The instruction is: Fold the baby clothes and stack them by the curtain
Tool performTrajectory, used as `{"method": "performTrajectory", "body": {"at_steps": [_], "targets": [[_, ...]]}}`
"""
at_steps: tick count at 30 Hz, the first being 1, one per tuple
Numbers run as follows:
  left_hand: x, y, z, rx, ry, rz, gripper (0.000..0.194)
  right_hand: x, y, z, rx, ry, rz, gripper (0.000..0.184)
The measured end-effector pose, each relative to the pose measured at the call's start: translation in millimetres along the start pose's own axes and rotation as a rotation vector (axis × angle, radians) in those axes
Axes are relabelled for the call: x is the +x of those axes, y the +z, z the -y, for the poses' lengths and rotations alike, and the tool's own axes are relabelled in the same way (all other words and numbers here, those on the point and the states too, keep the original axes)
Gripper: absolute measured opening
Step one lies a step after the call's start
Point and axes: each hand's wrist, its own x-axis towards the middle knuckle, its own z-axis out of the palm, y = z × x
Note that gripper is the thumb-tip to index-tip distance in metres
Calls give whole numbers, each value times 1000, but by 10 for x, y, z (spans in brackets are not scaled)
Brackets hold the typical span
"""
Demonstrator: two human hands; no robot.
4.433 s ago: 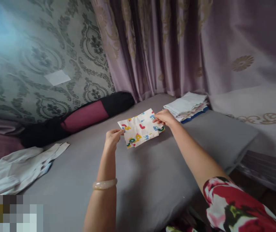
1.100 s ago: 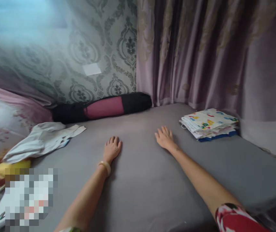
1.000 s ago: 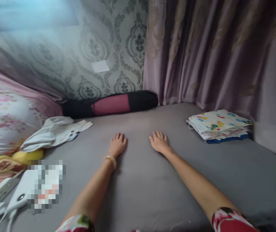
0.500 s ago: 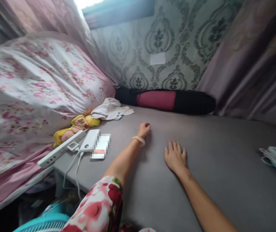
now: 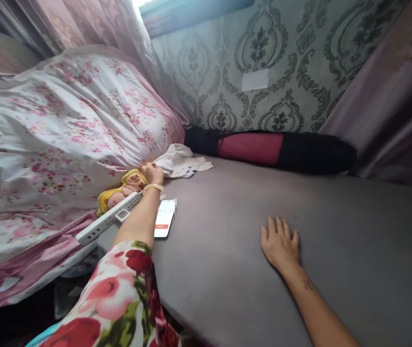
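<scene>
My left hand (image 5: 152,172) reaches far left to a crumpled white cloth (image 5: 184,162) lying at the foot of the floral quilt. Its fingers are curled onto the cloth's near edge. A pale bangle sits on that wrist. My right hand (image 5: 281,243) rests flat on the grey mattress (image 5: 336,231), palm down and fingers spread, holding nothing.
A phone (image 5: 165,218) with a lit screen lies beside my left forearm. Next to it are a white power strip (image 5: 108,219) and a yellow cartoon cushion (image 5: 119,193). A bundled floral quilt (image 5: 64,120) fills the left. A black and maroon roll (image 5: 281,149) lies along the patterned wall.
The patterned cloth left my hands and lay on the folded stack at right, now out of view. The view swung left. My left hand moved from the mattress to the white cloth.
</scene>
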Motion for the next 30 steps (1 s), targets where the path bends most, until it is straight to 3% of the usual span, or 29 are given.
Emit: {"method": "performTrajectory", "body": {"at_steps": [2, 6, 11, 14, 17, 22, 26, 30], "targets": [[135, -63, 123, 51, -27, -45, 36, 1, -13, 3, -1, 1, 8, 60], [286, -89, 257, 93, -62, 10, 35, -1, -35, 7, 3, 2, 29, 59], [347, -64, 276, 107, -91, 86, 37, -7, -37, 1, -10, 9, 30, 59], [367, -31, 214, 67, -47, 17, 26, -9, -46, 2, -10, 10, 34, 58], [393, 50, 22, -27, 54, -32, 24, -12, -63, 9, -7, 9, 35, 58], [282, 265, -536, -488, 171, 106, 12, -20, -70, 17, 8, 16, 25, 55], [-55, 435, -935, -797, 153, 174, 8, -23, -50, 2, 44, 4, 13, 54], [-484, 613, -1181, -1005, 133, 238, 12, -18, -34, -8, 46, 9, 9, 54]]}}
